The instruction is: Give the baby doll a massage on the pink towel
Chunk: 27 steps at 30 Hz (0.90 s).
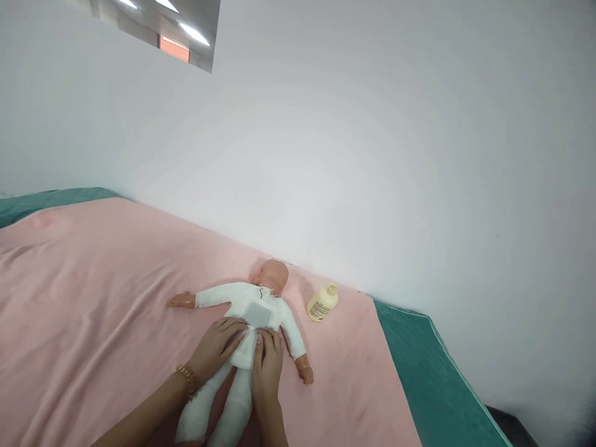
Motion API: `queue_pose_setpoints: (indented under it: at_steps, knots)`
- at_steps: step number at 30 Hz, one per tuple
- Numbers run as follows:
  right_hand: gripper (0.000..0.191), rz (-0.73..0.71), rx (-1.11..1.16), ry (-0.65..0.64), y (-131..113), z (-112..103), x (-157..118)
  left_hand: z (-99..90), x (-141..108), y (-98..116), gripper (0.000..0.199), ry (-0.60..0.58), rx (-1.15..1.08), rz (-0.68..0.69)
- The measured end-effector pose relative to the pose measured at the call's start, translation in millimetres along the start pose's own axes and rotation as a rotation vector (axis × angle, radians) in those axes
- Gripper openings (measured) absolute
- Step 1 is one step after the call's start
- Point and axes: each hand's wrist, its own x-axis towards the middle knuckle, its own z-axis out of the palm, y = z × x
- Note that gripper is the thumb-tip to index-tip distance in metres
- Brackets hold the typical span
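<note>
A baby doll (pixel 242 359) in a white fabric body lies on a pink blanket, its bare head toward the wall and its arms spread. No face shows on the side turned up. A grey rectangular patch (pixel 258 315) sits on its upper torso. My left hand (pixel 216 349) is closed on the doll's waist from the left, fingers bent over the white fabric. Opposite it, my right hand (pixel 268 365) grips the waist from the right, its fingertips close to those of my left hand. Part of the waist is hidden beneath both hands.
A pale yellow bottle (pixel 322 303) with printed text lies tilted on the blanket, right of the doll's head. The pink blanket (pixel 107 279) covers a green mattress (pixel 433 366). A white wall (pixel 326 155) rises directly behind, with an opening (pixel 186 28) at upper left.
</note>
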Motion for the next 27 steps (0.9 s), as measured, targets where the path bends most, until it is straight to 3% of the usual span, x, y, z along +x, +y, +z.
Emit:
queue_pose_setpoints:
  at_steps: [7,13,19,27]
  knots:
    - [0.032,0.029,-0.019,-0.059,-4.6,-3.3,6.5,-3.5,14.4,1.0,0.029,-0.095,0.001,-0.023]
    - [0.043,0.041,0.048,0.01,-18.7,-13.5,40.1,-9.0,48.0,-4.1,0.038,-0.023,0.024,-0.004]
    - [0.034,0.012,-0.122,-0.028,-6.7,5.7,68.1,7.7,76.7,-12.4,0.03,-0.025,0.069,0.039]
    - [0.035,0.003,-0.166,-0.057,10.2,20.7,60.5,21.9,72.0,-19.8,0.029,-0.03,0.144,0.046]
